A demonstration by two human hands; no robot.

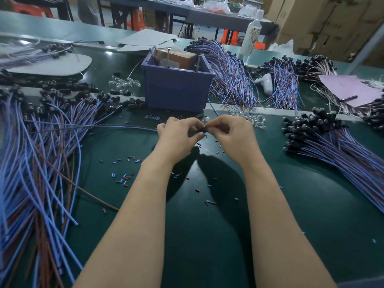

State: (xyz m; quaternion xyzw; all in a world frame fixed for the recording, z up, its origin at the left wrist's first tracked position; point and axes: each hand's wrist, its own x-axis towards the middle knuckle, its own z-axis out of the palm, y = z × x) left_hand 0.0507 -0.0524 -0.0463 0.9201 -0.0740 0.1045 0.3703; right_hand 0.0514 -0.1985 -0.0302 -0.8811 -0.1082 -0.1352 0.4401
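- Both hands are up over the green mat (207, 235), meeting in the middle. Looks to me like the fitting step, where the little black holder (203, 129) gets joined up on the end of its lead.
- Left hand (178, 135): fingers curled in tight, thumb and forefinger pinching the near end of the holder. The blue and brown wire pair (104, 126) comes out from the far side of that hand and trails off to its left, into the big loose pile.
- Right hand (233, 132): also curled, fingertips pinching the other end of the same holder. Can't tell if there's a bulb tucked under those fingers, since they cover that bit.
- So the holder sits right between the two sets of fingertips, off the mat.
- Next move, my guess: a firm straight push or twist to seat it, keeping both ends lined up so nothing bends.
- After that it probably joins the done bundle (332, 140) out to the right of the right hand.
- Clear bulbs (252, 120) lie just past the right hand, and the blue bin (178, 90) is straight beyond both.
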